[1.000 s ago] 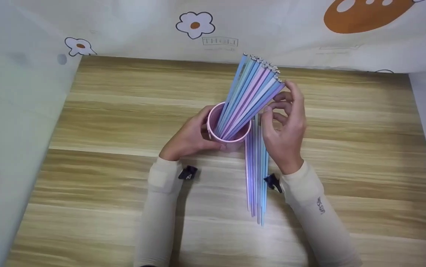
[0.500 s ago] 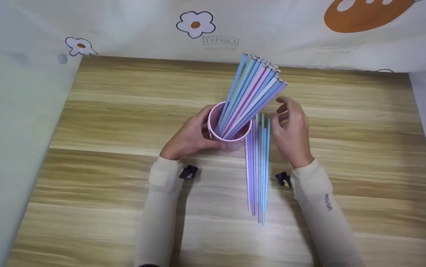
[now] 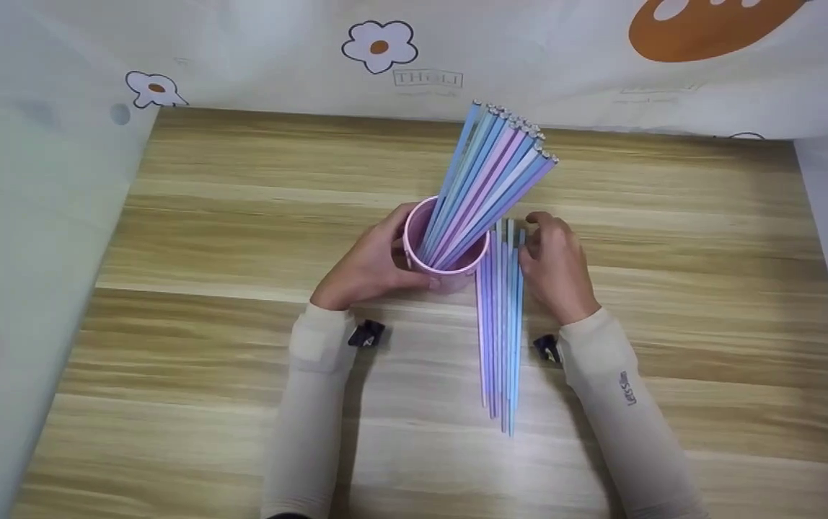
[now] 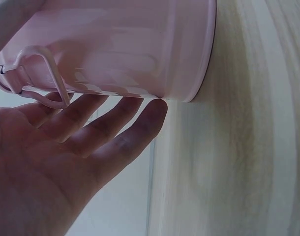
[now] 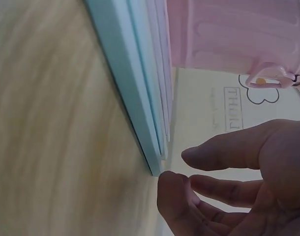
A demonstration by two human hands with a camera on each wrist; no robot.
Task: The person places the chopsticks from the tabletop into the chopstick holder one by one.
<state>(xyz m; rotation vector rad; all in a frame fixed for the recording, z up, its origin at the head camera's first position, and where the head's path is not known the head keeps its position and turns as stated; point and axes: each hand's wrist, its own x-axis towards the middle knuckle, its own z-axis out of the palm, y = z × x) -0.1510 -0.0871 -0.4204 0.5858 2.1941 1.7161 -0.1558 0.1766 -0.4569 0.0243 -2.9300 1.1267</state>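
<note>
I gripped the pink bucket point(image 4: 115, 44) with my left hand point(image 3: 367, 267), most sticks point(image 3: 493, 176) seemingly already in. My right hand point(image 3: 557, 270), empty and loosely bent, hung beside the loose row point(image 3: 500, 324) left.

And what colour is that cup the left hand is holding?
The cup is pale pink; the left wrist view shows it best.

Flower-printed sheeting point(image 3: 277, 50) screens a wood-grain table point(image 3: 190, 346), booth-like.

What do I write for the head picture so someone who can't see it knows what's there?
A left hand holds a pink bucket of leaning pastel sticks; the right hand is beside loose sticks lying on a wood-grain table.
</note>
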